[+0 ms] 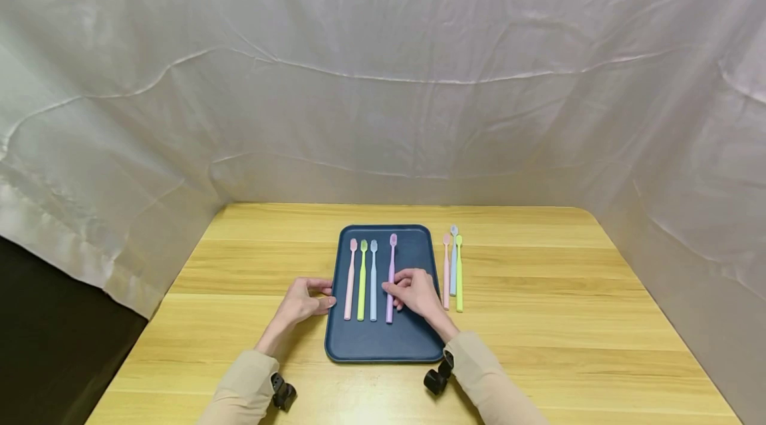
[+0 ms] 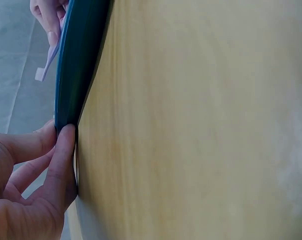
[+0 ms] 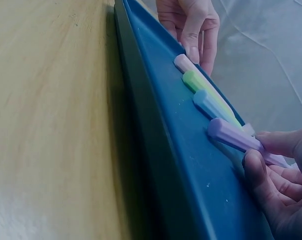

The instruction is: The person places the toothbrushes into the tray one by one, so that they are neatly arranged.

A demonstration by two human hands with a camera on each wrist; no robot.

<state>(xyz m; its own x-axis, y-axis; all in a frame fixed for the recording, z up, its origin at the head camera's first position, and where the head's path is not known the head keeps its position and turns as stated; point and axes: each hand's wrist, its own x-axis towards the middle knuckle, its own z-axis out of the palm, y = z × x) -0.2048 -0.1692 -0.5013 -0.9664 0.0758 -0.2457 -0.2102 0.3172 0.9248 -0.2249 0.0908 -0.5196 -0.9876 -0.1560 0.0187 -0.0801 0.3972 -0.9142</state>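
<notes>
On my remote feeds, I can read no lettering, brand, number or sign in any of three views, with toothbrushes [image 1: 362, 288], tray [image 1: 413, 342], table [image 1: 538, 292] and pale curtain [image 1: 383, 126] bearing nothing legible.

Left sleeve [image 1: 238, 390]: pale beige, long, loosely creased, plain
Right sleeve [image 1: 493, 378]: matching pale beige, plain, long
Left wrist camera [image 1: 284, 393]: small, black, blocky
Right wrist camera [image 1: 435, 382]: small, black, rounded at one end
Left hand [image 1: 303, 300], right hand [image 1: 415, 292]: bare
</notes>
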